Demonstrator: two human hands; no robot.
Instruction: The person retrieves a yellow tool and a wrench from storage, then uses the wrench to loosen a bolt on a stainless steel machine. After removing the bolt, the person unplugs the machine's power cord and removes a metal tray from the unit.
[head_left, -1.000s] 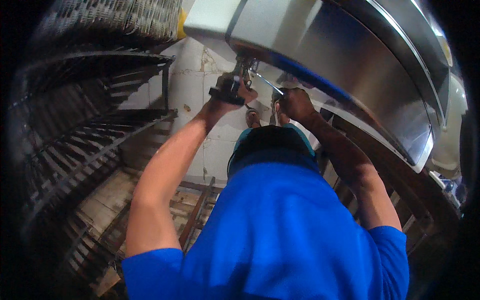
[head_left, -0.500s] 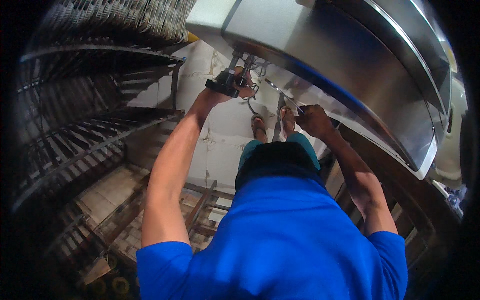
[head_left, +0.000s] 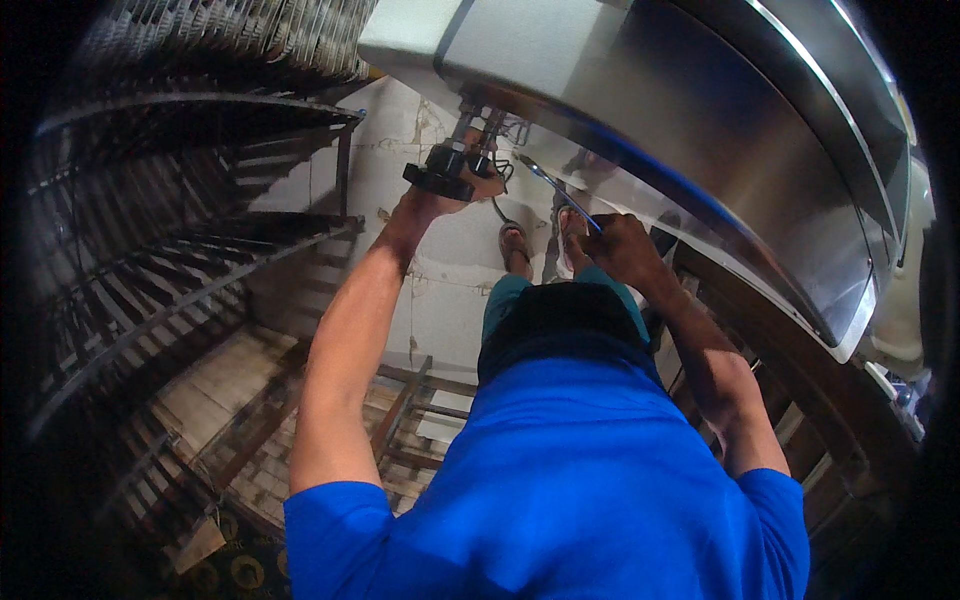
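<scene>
Right grip [head_left: 627,245] is closed around the lower end of a slim metal tool [head_left: 562,192], whose far end slants up and leftward, near a black fitting [head_left: 438,181] on threaded metal stems [head_left: 464,124]. Left grip [head_left: 487,187] is up against that fitting, partly hidden by it, so I cannot tell how tightly its fingers meet. Both stems reach to the underside of a large steel machine [head_left: 690,130] with a pale end. Below the tool, two feet in sandals [head_left: 514,246] stand on the light tiled floor [head_left: 440,285], and a dark slatted rack [head_left: 185,262] fills the left side
</scene>
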